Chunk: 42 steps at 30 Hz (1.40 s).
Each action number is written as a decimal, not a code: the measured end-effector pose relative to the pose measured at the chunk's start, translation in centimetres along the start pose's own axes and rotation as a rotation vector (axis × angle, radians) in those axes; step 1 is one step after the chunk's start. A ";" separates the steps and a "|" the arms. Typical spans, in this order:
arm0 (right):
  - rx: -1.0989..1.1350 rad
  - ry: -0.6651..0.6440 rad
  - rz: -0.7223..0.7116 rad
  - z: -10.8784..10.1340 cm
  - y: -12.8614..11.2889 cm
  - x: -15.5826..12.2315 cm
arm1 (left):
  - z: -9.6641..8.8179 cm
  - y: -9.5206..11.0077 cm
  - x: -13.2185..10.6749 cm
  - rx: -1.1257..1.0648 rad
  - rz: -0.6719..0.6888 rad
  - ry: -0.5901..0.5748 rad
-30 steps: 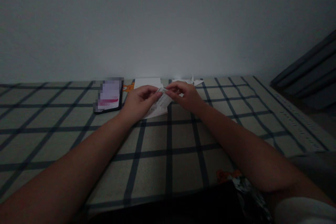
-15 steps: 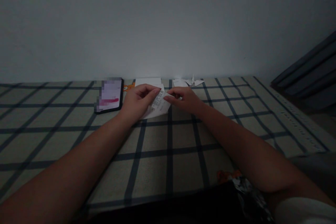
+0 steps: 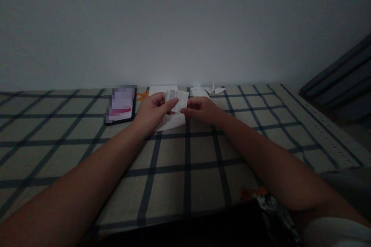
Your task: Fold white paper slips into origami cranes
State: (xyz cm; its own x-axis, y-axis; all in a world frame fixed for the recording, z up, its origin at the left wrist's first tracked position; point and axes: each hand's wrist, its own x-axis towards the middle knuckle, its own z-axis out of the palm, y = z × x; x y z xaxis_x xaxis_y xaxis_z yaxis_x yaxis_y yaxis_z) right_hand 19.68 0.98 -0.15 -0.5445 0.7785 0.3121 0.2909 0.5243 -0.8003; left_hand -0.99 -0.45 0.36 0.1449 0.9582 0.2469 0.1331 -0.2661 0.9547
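Observation:
Between my hands is a small piece of white printed paper (image 3: 181, 101), raised off the table and facing me. My left hand (image 3: 155, 109) grips its left side, thumb in front and fingers behind. At its lower right edge, my right hand (image 3: 201, 108) pinches it between thumb and fingers. Beneath both hands lies a larger white sheet (image 3: 171, 123), partly hidden by my left hand. The print is too small to read.
A phone (image 3: 121, 104) with a lit screen leans left of my hands. White sheets (image 3: 164, 89) lie by the wall, with a folded paper crane (image 3: 213, 89) to the right. A checked cloth (image 3: 174, 177) covers the table. A dark curtain (image 3: 342, 81) hangs at the right.
The printed paper has been turned and lifted, so it now stands up between my hands. My right hand has closed on its edge. The phone and the crane have not moved.

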 end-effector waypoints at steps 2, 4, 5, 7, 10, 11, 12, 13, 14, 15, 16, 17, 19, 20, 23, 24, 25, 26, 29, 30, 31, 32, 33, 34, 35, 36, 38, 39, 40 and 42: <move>-0.043 0.003 -0.020 0.0 0.0 -0.1 | 0.1 -0.1 0.0 -0.056 -0.033 -0.011; -0.057 0.023 -0.034 -0.1 0.0 -0.1 | 0.3 -0.3 -0.1 -0.133 -0.082 -0.041; -0.057 0.039 -0.038 -0.2 0.0 -0.1 | 0.4 -0.4 -0.1 -0.162 -0.107 -0.058; -0.056 0.079 -0.045 -0.3 0.1 0.0 | 0.5 -0.4 -0.2 -0.176 -0.143 -0.078; 0.005 0.145 -0.062 -0.4 0.3 0.1 | 0.5 -0.2 -0.2 -0.168 -0.164 -0.076; 0.036 0.169 -0.075 -0.3 0.4 0.2 | 0.4 -0.1 -0.2 -0.185 -0.167 -0.069; 0.059 0.189 -0.093 -0.3 0.6 0.2 | 0.4 0.0 -0.1 -0.212 -0.171 -0.060; 0.069 0.206 -0.117 -0.3 0.7 0.3 | 0.3 0.1 0.0 -0.246 -0.178 -0.049; 0.062 0.219 -0.145 -0.2 0.8 0.3 | 0.3 0.1 0.1 -0.280 -0.186 -0.040; 0.043 0.228 -0.170 -0.2 0.9 0.2 | 0.2 0.1 0.2 -0.312 -0.199 -0.034; 0.021 0.237 -0.189 -0.2 0.9 0.2 | 0.2 0.0 0.3 -0.341 -0.217 -0.033; 0.001 0.247 -0.202 -0.2 0.9 0.2 | 0.1 -0.1 0.4 -0.365 -0.233 -0.038; -0.032 0.275 -0.211 -0.2 0.8 0.1 | 0.1 -0.3 0.5 -0.400 -0.260 -0.059; -0.049 0.286 -0.212 -0.2 0.7 0.1 | 0.1 -0.4 0.6 -0.416 -0.270 -0.073; -0.081 0.304 -0.242 -0.3 0.7 0.2 | 0.1 -0.3 0.6 -0.484 -0.286 -0.119; -0.086 0.307 -0.260 -0.4 0.7 0.3 | 0.1 -0.1 0.5 -0.504 -0.296 -0.135; -0.090 0.311 -0.278 -0.4 0.7 0.3 | 0.2 0.0 0.5 -0.519 -0.310 -0.149; -0.093 0.313 -0.294 -0.5 0.7 0.3 | 0.2 0.2 0.4 -0.527 -0.331 -0.163; -0.086 0.314 -0.298 -0.5 0.5 0.2 | 0.3 0.4 0.2 -0.515 -0.385 -0.190; -0.069 0.310 -0.284 -0.5 0.4 0.2 | 0.3 0.3 0.1 -0.504 -0.384 -0.185; -0.044 0.307 -0.265 -0.4 0.3 0.1 | 0.3 0.2 0.1 -0.489 -0.371 -0.174; -0.012 0.304 -0.241 -0.4 0.2 0.0 | 0.3 0.1 0.1 -0.470 -0.351 -0.157; 0.022 0.302 -0.213 -0.3 0.2 0.0 | 0.3 0.0 0.1 -0.450 -0.329 -0.134; 0.054 0.294 -0.183 -0.3 0.2 0.0 | 0.3 -0.1 0.1 -0.430 -0.311 -0.111; 0.078 0.279 -0.152 -0.3 0.2 0.0 | 0.3 -0.1 0.1 -0.412 -0.296 -0.089; 0.089 0.255 -0.125 -0.3 0.1 0.0 | 0.3 -0.1 0.1 -0.393 -0.286 -0.072; 0.051 0.203 -0.090 -0.4 0.1 0.0 | 0.3 -0.1 0.0 -0.348 -0.272 -0.063; 0.008 0.186 -0.085 -0.4 0.1 0.0 | 0.3 0.0 -0.1 -0.317 -0.264 -0.070; -0.040 0.179 -0.086 -0.5 0.0 0.0 | 0.4 0.0 -0.2 -0.284 -0.256 -0.077; -0.121 0.189 -0.094 -0.6 -0.2 0.0 | 0.4 -0.1 -0.2 -0.231 -0.245 -0.084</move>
State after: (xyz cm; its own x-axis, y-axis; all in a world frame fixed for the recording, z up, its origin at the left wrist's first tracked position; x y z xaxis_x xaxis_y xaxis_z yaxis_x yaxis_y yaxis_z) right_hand 20.04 1.11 0.28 -0.4200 0.7689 0.4820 0.3445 0.6264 -0.6992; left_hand -0.67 -0.65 0.13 0.2178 0.9760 0.0002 -0.0503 0.0111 0.9987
